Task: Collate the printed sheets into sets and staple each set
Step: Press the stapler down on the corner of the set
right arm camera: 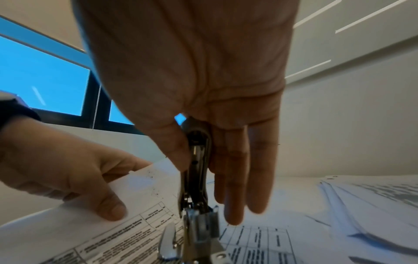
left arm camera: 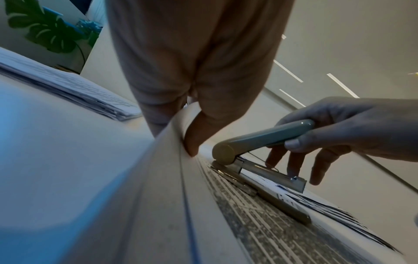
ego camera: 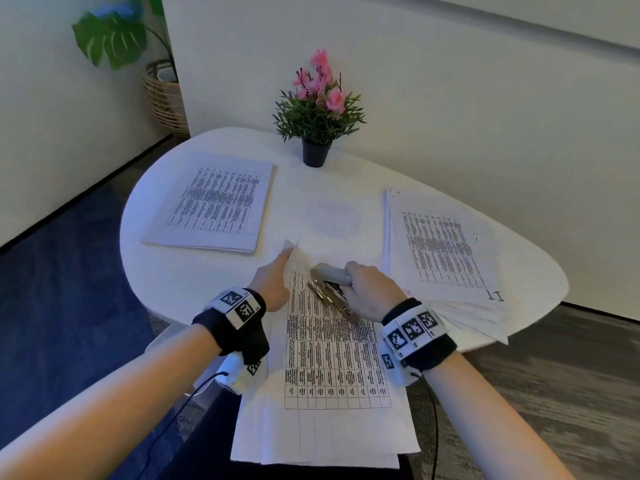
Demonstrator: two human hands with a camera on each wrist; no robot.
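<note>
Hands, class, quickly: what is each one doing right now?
Left hand: pinching the printed white paper set's corner.
Right hand: gripping the grey-handled metal stapler.

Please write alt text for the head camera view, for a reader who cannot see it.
The right hand grips a stapler over a printed set whose corner the left hand pinches; two paper stacks and a potted flower sit on the white table.

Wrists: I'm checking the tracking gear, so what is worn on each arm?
Bare forearms, no sleeves. Each wrist has a black strap with white blocks bearing black-and-white square tags. A white camera unit hangs under the left wrist, trailing a thin black cable; another cable trails from the right.
</note>
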